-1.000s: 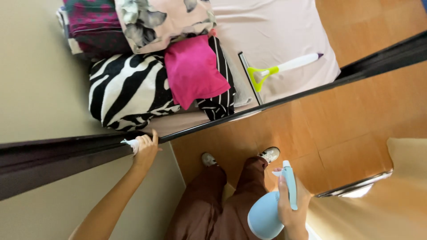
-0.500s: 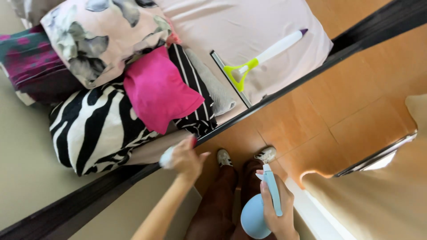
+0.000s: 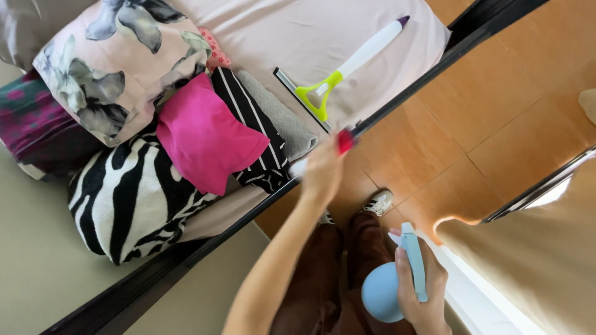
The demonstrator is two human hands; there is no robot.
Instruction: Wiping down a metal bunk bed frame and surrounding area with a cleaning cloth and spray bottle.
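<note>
My left hand (image 3: pixel 323 170) reaches out to the black bed rail (image 3: pixel 406 87) and grips a small white tool with a red end (image 3: pixel 344 141) against it. Low at the right, my right hand (image 3: pixel 419 294) holds a light blue spray bottle (image 3: pixel 380 291) above my brown trousers and shoes (image 3: pixel 380 201). A squeegee with a green head and a white handle (image 3: pixel 347 68) lies on the pale bedsheet (image 3: pixel 279 37) just beyond the rail, near my left hand.
Piled on the bed at the left are a floral pillow (image 3: pixel 118 68), a pink cloth (image 3: pixel 205 136), a black striped fabric (image 3: pixel 248 124), a folded grey towel (image 3: pixel 279 115) and a zebra-print blanket (image 3: pixel 130 198). A wooden floor (image 3: pixel 496 124) lies to the right.
My left hand has slid to the right along the black rail with the white tool. The spray bottle stays in my right hand, and the view has moved closer to the bed.
</note>
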